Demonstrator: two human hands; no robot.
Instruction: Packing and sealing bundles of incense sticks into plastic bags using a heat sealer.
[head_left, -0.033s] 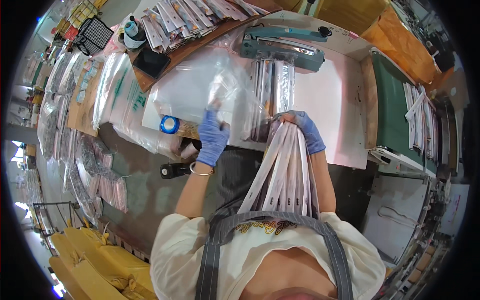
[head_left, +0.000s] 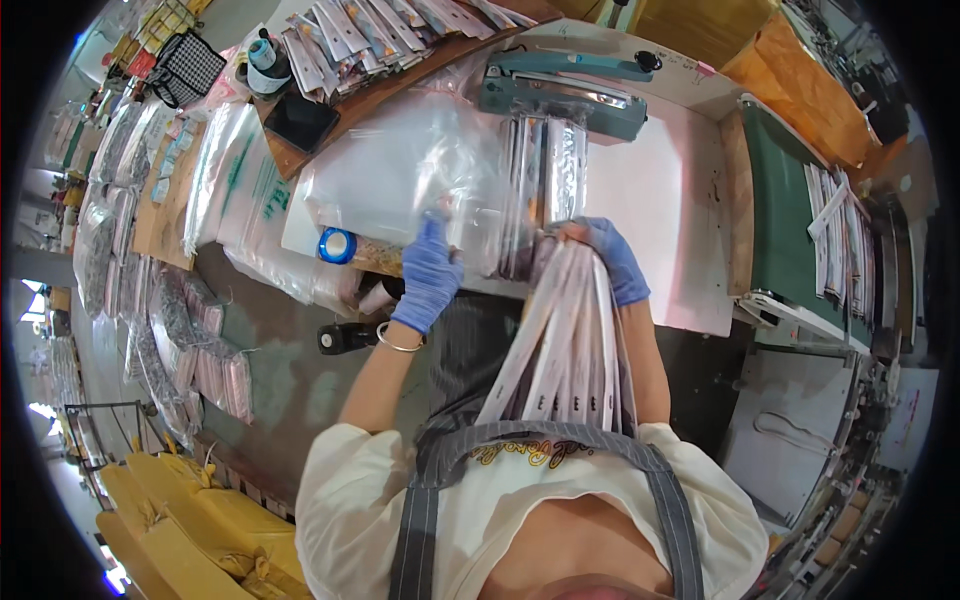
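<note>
My left hand (head_left: 430,278), in a blue knit glove with bare fingertips, rests at the near edge of a stack of clear plastic bags (head_left: 385,165). Its fingers reach forward over the plastic, thumb apart; the tips are blurred. My right hand (head_left: 612,262), gloved alike, grips the upper end of a bundle of long, narrow, flat packets (head_left: 565,350). The bundle fans out toward my apron, its lower ends by the bib. Just beyond the right hand, more such packets in clear plastic (head_left: 550,170) lie on the white table, before a green bar heat sealer (head_left: 565,90).
More packets (head_left: 370,40) lie on a brown board at the back, beside a black phone (head_left: 302,122) and a bottle (head_left: 266,62). A roll of tape (head_left: 338,246) is at the table's near left edge. A green conveyor belt (head_left: 790,210) carries packets on the right.
The clear plastic near my left hand, raised and crumpled before, now lies flatter. My left hand has shifted only slightly; my right hand still grips the packets.
</note>
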